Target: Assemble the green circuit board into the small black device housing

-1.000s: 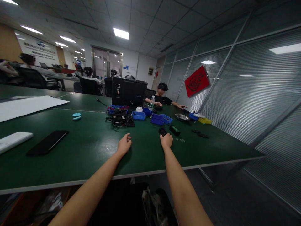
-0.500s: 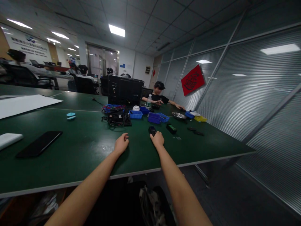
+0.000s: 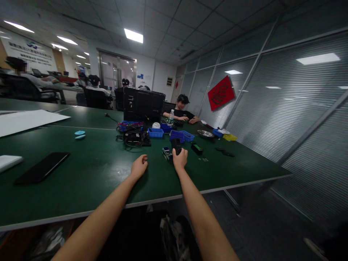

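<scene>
My right hand (image 3: 179, 158) grips a black boxy case (image 3: 176, 145), held raised above the green table. Just left of it lies a small device with a screen and an exposed circuit board (image 3: 166, 153). My left hand (image 3: 139, 166) rests on the table, its fingers curled in, with nothing visible in them. Right of my right hand sits a black box with a green top (image 3: 197, 148).
Blue trays (image 3: 156, 132), a baseball (image 3: 156, 125), tangled cables and a black power unit (image 3: 133, 137) lie before a monitor (image 3: 144, 104). A metal dish (image 3: 205, 134) stands further right. A black phone-like slab (image 3: 42, 168) lies left. A person (image 3: 181, 110) sits across.
My right hand has lifted the black case off the table, and the small circuit-board device now shows beside it. My left hand stays put. The person across has drawn one arm in.
</scene>
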`<state>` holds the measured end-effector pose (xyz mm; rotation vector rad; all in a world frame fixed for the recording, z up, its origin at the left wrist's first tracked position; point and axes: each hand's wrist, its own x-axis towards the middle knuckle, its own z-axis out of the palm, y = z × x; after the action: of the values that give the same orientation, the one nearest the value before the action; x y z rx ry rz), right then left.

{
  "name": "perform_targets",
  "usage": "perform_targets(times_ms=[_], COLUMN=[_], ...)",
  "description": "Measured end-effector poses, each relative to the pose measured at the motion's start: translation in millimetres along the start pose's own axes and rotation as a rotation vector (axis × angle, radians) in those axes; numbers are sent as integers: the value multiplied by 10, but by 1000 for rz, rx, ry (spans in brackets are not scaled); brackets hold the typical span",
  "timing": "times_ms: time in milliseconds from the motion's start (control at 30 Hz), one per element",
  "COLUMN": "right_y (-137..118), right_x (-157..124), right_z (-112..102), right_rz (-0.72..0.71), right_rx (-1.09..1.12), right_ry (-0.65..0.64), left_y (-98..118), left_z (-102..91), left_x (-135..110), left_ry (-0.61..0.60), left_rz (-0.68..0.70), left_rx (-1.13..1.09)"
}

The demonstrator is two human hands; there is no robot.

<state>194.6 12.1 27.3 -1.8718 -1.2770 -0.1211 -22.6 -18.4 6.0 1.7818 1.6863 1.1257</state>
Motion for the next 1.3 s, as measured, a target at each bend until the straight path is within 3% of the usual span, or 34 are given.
perform_targets(times_ms=[67,200,333,433,567,700,867,1067,1233,1300], right_y=[118,312,336,292,257,235,248,356,366,320], right_x=[91,233,265,246,214,162,111,183,257,244], right_z=[-26,-16,-14,-48,-130,-210,-189,-154,-192,-167], right_rz=[78,155,224,253,221,25,-145,11,185,149], right_rx=[93,217,94,-49,-178,-214,-222,-177,-1,116], right_ry=[19,-120,-316,-374,-307,-184,-297,-217,-61,-92], left_y=[0,9,28,35,33,39,54,30,16,44], left_z=[-1,-12,-29,-39,-42,-37,-37,-34,-15,-18], left_x=[0,-3,-13,-21,-21,-20,-28,-24,-14,-21], left_ry=[-3,-8,-7,-7,-16,-19,-13,-18,-8,13], left_rz=[-5,-8,-12,-8,-11,-11,5,-7,12,45], left_rx=[1,6,6,-9,-26,-28,-18,-10,-34,-74])
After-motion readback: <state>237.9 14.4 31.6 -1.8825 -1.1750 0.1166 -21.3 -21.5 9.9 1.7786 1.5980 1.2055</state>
